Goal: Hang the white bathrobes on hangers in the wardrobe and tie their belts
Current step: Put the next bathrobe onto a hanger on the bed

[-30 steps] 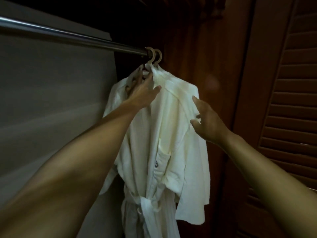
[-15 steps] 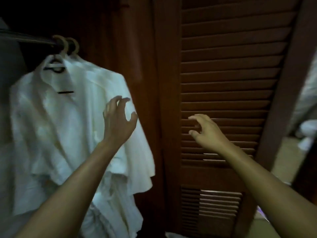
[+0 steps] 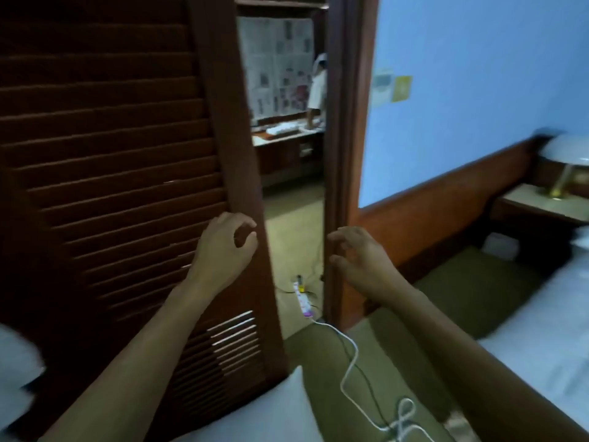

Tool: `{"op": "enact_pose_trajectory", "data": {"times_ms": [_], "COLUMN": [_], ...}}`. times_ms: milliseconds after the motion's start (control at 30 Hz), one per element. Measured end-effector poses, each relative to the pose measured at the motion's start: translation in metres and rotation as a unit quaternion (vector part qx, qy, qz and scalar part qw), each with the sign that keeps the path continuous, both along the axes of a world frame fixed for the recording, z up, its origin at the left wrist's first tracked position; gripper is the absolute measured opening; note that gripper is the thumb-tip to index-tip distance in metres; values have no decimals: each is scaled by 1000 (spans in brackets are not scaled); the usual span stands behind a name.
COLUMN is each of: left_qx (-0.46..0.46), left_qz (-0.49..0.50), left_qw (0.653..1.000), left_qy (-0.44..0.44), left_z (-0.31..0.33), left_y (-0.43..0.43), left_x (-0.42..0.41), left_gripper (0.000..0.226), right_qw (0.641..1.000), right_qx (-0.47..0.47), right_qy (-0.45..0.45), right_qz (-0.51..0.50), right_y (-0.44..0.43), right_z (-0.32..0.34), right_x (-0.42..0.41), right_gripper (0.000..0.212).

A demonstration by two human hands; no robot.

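Both hands were raised in front of the person, empty and half-curled. The left hand (image 3: 224, 247) hovered at the edge of the louvred door (image 3: 121, 173), fingers bent loosely with thumb and forefinger nearly meeting; I could not tell whether it touched the wood. The right hand (image 3: 357, 260) hung beside the frame (image 3: 342, 154), fingers crooked and apart, gripping nothing.

No bathrobe could be seen for sure. A blurred white shape (image 3: 17, 355) showed at the far left edge, left of the door, but I could not say what it was.

Between door and frame a narrow gap opened onto carpet (image 3: 293, 244) and, further back, a desk (image 3: 287, 135) below a wall papered with newsprint (image 3: 277, 65). A figure in white (image 3: 318, 87) stood by the desk. A power strip (image 3: 302, 301) lay on the carpet in the gap, and a white cable (image 3: 349, 355) ran from it toward the person, looping near the bottom edge.

To the right rose a blue wall (image 3: 478, 74) above wood panelling. A lamp (image 3: 567, 161) stood on a nightstand (image 3: 538, 202) at the far right, and white bedding (image 3: 548, 333) lay below it.
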State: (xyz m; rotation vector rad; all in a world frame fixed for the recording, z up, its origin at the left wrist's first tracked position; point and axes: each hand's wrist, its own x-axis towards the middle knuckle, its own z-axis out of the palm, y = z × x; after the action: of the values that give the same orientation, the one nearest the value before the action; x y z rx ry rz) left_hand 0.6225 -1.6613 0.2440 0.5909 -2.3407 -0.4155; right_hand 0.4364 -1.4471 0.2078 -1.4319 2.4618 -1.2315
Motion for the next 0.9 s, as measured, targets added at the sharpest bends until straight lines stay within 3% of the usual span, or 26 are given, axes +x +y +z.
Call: {"op": "enact_pose_trajectory", "data": {"times_ms": [200, 433, 633, 900], "left_qx": [74, 77, 70, 81], "left_qz": [-151, -353, -499, -661], "left_qw": [986, 929, 853, 725], "left_qy": [-23, -82, -137, -176], "left_z": [-33, -66, -85, -96], "left_y": [98, 249, 389, 561], "left_x": [-153, -306, -409, -490], "left_gripper": [13, 13, 17, 9], "right_qw": [992, 939, 863, 726], "right_qx": [16, 20, 6, -15], "right_qy": [-11, -44, -77, -108], "right_qz": [-122, -339, -500, -679], "right_y": [145, 302, 423, 542], "right_z": [-26, -52, -80, -101], "right_x": [-74, -123, -143, -134], "right_gripper": [42, 34, 39, 39]}}
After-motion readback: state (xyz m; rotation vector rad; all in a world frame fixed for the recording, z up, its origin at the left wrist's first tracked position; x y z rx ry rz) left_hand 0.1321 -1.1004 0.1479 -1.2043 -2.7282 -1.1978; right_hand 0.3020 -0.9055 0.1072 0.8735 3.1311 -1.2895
